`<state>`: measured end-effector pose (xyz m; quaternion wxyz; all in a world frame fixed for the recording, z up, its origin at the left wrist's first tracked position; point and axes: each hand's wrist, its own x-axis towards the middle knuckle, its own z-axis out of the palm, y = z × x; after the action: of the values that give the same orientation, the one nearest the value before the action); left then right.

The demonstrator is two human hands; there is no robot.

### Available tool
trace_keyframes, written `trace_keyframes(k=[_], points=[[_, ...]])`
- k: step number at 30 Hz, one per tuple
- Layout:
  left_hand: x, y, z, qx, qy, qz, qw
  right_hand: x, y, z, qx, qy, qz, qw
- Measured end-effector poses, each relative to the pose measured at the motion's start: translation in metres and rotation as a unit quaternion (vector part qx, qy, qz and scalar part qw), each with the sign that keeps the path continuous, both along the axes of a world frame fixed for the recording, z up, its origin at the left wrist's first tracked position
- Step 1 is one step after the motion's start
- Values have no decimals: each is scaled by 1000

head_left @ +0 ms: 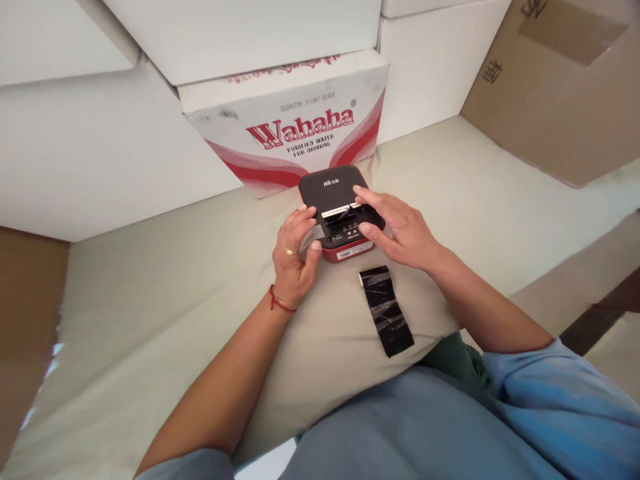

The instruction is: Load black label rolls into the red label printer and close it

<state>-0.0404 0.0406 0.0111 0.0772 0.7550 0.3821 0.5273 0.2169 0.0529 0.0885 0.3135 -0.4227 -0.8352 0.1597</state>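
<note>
A small black and red box-shaped device (325, 197), which looks like a label printer, lies on the cloth in the middle of the head view. A white strip with print crosses its top, above a dark slot and some small icons. My left hand (296, 250) rests at its left side, fingers apart, a gold ring and a red cord on it. Over its right edge reaches my right hand (400, 227), thumb and fingers spread. Neither hand grips anything visible. Just nearer to me lies a black glossy strip (389, 313), curled at its far end.
Behind the device stands a white and red Wahaha water carton (320, 133). White boxes (115, 147) are stacked along the back. A brown cardboard box (555, 87) stands at the right, another brown panel (30, 333) at the left. Pale cloth (175, 300) covers the surface.
</note>
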Motion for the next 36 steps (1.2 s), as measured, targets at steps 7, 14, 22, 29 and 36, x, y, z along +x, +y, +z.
trace_keyframes(k=[7,14,22,29,36], points=[[-5,4,2,39,20,-30,999,10,-1,-24,-27,106,81,991],[-7,-2,4,53,31,38,997,9,-8,-19,-15,134,48,990],[4,-1,7,27,9,61,998,6,-17,-18,66,45,-22,997],[3,-4,-2,70,26,77,994,-2,-8,15,25,117,54,991],[7,0,-2,39,47,25,998,-30,52,64,-120,-74,5,990]])
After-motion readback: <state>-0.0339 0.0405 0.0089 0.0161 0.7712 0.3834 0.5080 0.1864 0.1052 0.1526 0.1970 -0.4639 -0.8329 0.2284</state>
